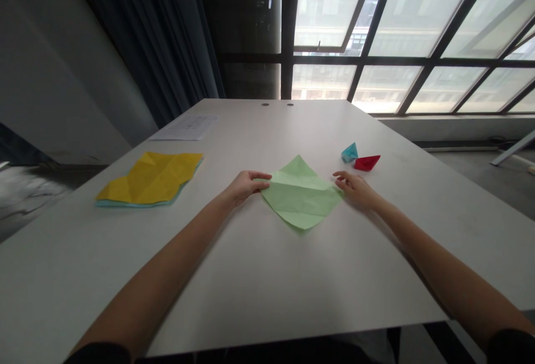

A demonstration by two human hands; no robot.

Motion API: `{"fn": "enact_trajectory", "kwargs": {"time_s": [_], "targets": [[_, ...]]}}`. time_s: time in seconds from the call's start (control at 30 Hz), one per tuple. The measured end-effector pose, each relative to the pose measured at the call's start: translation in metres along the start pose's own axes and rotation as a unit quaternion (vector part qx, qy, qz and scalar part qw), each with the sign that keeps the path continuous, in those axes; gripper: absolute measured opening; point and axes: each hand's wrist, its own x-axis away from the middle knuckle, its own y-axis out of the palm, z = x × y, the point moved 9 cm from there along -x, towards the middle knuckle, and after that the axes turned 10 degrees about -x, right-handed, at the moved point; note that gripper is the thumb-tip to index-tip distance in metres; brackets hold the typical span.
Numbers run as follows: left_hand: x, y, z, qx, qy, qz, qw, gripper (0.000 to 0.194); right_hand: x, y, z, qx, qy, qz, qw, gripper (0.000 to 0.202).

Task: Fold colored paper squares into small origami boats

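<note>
A creased sheet of light green paper [301,197] is turned like a diamond in front of me, with a fold line running across it. My left hand [249,184] pinches its left corner between thumb and fingers. Beside the right corner is my right hand [353,187], its fingers slightly curled and apart, with nothing visible in them. Just beyond that hand, a small folded blue paper piece [349,153] and a folded red paper piece [367,163] sit close together.
On the left of the white table [267,291], a crumpled yellow sheet [154,177] lies over light blue paper [137,204]. A printed white sheet [186,128] is farther back. Curtains and windows stand beyond the far edge.
</note>
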Motion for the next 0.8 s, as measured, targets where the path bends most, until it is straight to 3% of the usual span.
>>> {"fn": "enact_trajectory", "kwargs": {"time_s": [0.17, 0.27, 0.33, 0.43, 0.53, 0.7, 0.8], "targets": [[-0.003, -0.006, -0.001, 0.009, 0.018, 0.016, 1.0, 0.037, 0.005, 0.01, -0.008, -0.065, -0.019, -0.066, 0.996, 0.043], [-0.004, -0.006, -0.001, 0.011, 0.029, 0.01, 0.999, 0.039, 0.006, 0.014, -0.008, -0.149, 0.008, -0.076, 0.986, 0.048], [-0.005, -0.006, 0.001, 0.02, 0.04, 0.007, 0.999, 0.04, 0.006, 0.015, -0.005, -0.238, 0.042, -0.074, 0.968, 0.051], [-0.006, -0.009, 0.004, 0.042, 0.059, 0.022, 0.997, 0.041, 0.007, 0.017, -0.001, -0.38, 0.094, -0.073, 0.917, 0.057], [-0.007, -0.014, 0.005, 0.055, 0.071, 0.044, 0.995, 0.04, 0.007, 0.016, 0.003, -0.456, 0.121, -0.051, 0.88, 0.063], [-0.008, -0.019, 0.006, 0.063, 0.087, 0.07, 0.992, 0.041, 0.004, 0.002, 0.012, -0.457, 0.114, 0.038, 0.881, 0.043], [-0.007, -0.019, 0.009, 0.056, 0.1, 0.071, 0.991, 0.043, 0.003, -0.004, 0.011, -0.452, 0.103, 0.06, 0.884, 0.036]]}}
